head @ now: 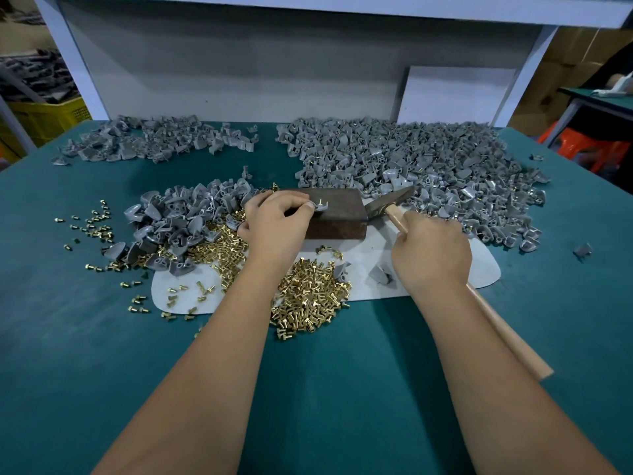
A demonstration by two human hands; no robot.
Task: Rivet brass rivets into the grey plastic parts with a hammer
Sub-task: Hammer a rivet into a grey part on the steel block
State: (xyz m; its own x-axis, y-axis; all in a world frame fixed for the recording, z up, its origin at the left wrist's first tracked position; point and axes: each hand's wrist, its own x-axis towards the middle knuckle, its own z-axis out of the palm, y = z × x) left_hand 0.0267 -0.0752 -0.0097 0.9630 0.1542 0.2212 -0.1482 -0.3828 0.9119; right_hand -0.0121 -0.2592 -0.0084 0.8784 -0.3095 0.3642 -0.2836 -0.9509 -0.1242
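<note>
Here the left hand pinches a small, light grey plastic part with its rivet upright on the steel block mid-worktop; the right hand grips the hammer close to its heavy head

**No readable text**

Nothing in the head view carries lettering, a label, a brand, a number or a sign that can be made out. The surfaces in sight are all unmarked, as far as the picture's sharpness lets one tell.
</note>
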